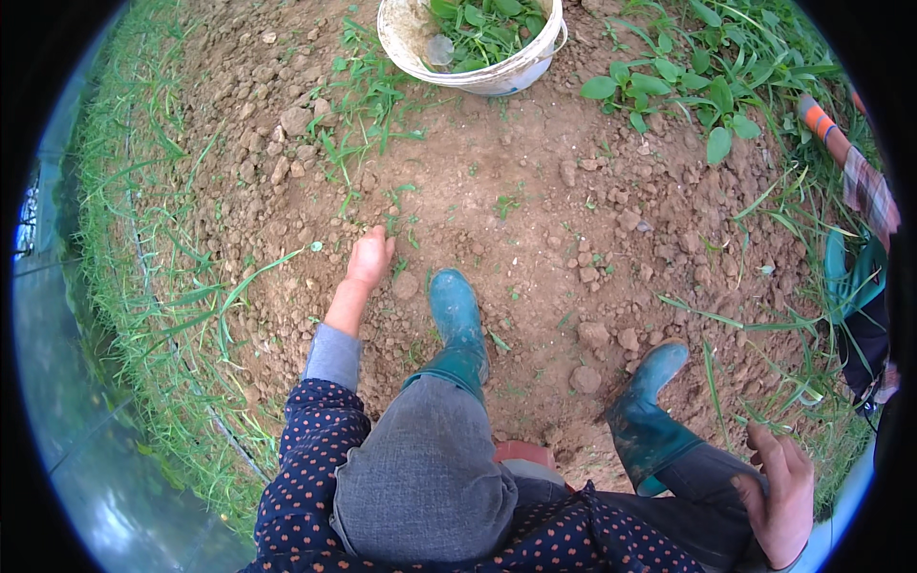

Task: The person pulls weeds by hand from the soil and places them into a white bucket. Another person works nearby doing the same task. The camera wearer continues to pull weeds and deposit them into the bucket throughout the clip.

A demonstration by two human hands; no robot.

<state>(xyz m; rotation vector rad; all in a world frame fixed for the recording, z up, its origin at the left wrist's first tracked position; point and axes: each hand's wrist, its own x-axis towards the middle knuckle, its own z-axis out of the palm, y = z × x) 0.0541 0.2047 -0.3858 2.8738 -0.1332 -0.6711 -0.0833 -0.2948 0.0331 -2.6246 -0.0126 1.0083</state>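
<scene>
Low over the brown soil, my left hand point(371, 256) is closed with its fingertips down at the ground. Small green weeds point(401, 243) grow right beside it, and what its fingers hold, if anything, is hidden. My right hand point(781, 492) hangs at the lower right beside my knee, its thumb and fingers loosely bent and apart, with nothing seen in it. At the top stands a dirt-smeared white bucket point(497, 81) holding pulled green leaves point(487, 33) and a small clear piece point(440, 50).
My teal boots point(457, 310) stand apart on cloddy soil. Broad-leaved plants point(707, 91) grow at the upper right, and long grass point(124, 239) lines the left beside plastic sheeting point(105, 449). Another person's plaid sleeve point(867, 191) and striped orange cuff point(817, 116) show at the right edge.
</scene>
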